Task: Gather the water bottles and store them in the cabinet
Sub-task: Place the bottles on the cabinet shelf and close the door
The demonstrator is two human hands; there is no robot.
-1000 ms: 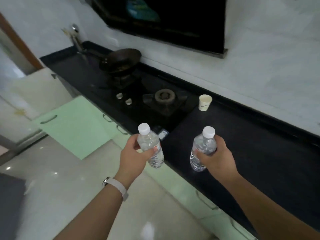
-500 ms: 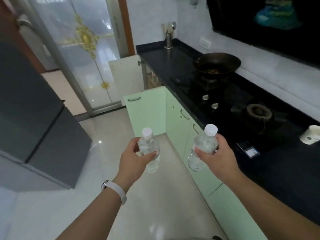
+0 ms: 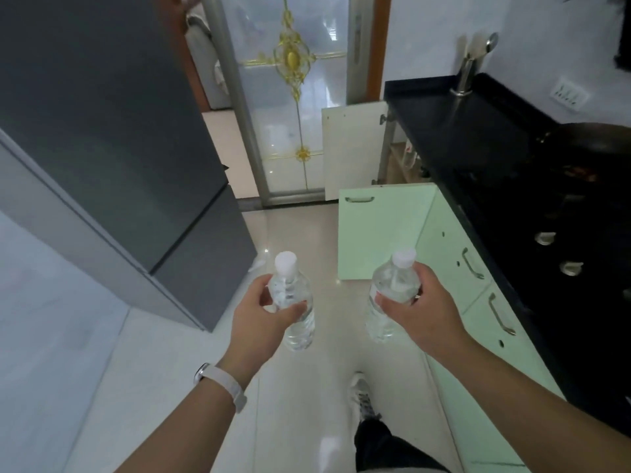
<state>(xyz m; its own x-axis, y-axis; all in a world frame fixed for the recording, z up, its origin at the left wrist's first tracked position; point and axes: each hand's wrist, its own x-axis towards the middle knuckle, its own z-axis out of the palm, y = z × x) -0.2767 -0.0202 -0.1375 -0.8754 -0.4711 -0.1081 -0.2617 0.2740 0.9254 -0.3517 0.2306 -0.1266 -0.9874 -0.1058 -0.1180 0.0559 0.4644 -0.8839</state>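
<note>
Swinging left since the earlier frames, leaving the hob and now facing down the kitchen aisle, keeping both bottles in the same grasp throughout.

Head view: gripping the left bottle (image 3: 300, 329) with the left hand (image 3: 263, 312), curling fingers and thumb round its upper body, wearing a white wristband (image 3: 222, 380). Gripping the right bottle (image 3: 392, 281) with the right hand (image 3: 420, 315), wrapping it just below the cap. Carrying both roughly upright, caps up, in the air above the floor (image 3: 307, 227), apart from each other and touching nothing but the hands. Walking between the grey fridge (image 3: 119, 131) and the black countertop (image 3: 461, 131).

Judging the gathering as done for these two, at least; seeing no other bottle here. Not yet storing anything. Approaching a green cabinet door (image 3: 379, 230) hanging open just beyond the right bottle, and a white cabinet door (image 3: 351, 148) hanging open further on, near the counter's end. Not being able to tell which cabinet is meant, nor what is sitting inside. Leaving, by this reckoning, the last stretch of walking, the placing inside and perhaps the closing.
</note>
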